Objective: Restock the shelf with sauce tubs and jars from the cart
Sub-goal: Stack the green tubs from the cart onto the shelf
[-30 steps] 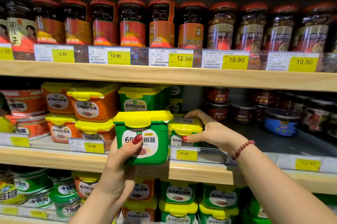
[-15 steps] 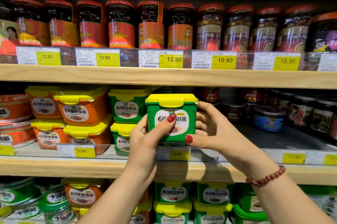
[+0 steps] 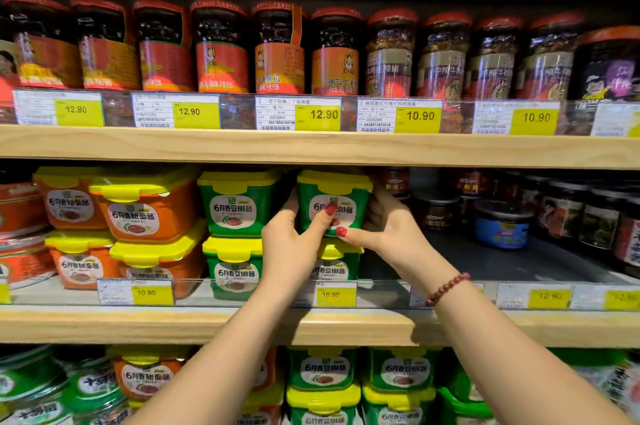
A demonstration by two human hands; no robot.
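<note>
1. Green plastic sauce tub with yellow lid (image 3: 343,189) sits in the middle wooden shelf (image 3: 207,324), near the centre of its front edge, upright, label facing out.
2. Left hand (image 3: 287,248) grips the tub's left side, with the thumb laid across the front label and the fingers wrapped behind.
3. Right hand (image 3: 391,230) grips the tub's right side, with the thumb tip at the lower front edge and the fingers curled round the side. A red bead bracelet (image 3: 446,288) is on that wrist.
4. The held tub is directly above a second green tub with yellow lid (image 3: 337,267). Can't tell whether the two touch.
5. Just left is a two-high stack of matching green tubs (image 3: 239,210), beside the held tub.
6. Further left are stacked orange tubs with yellow lids (image 3: 145,213).
7. To the right is a bare dark shelf floor, with a blue round tub (image 3: 502,227) and dark jars set back.
8. Yellow price tags (image 3: 336,295) run along the shelf's front rail.
9. The top shelf holds a row of red-lidded glass sauce jars (image 3: 221,47).
10. The bottom shelf holds more green yellow-lidded tubs (image 3: 322,369).
</note>
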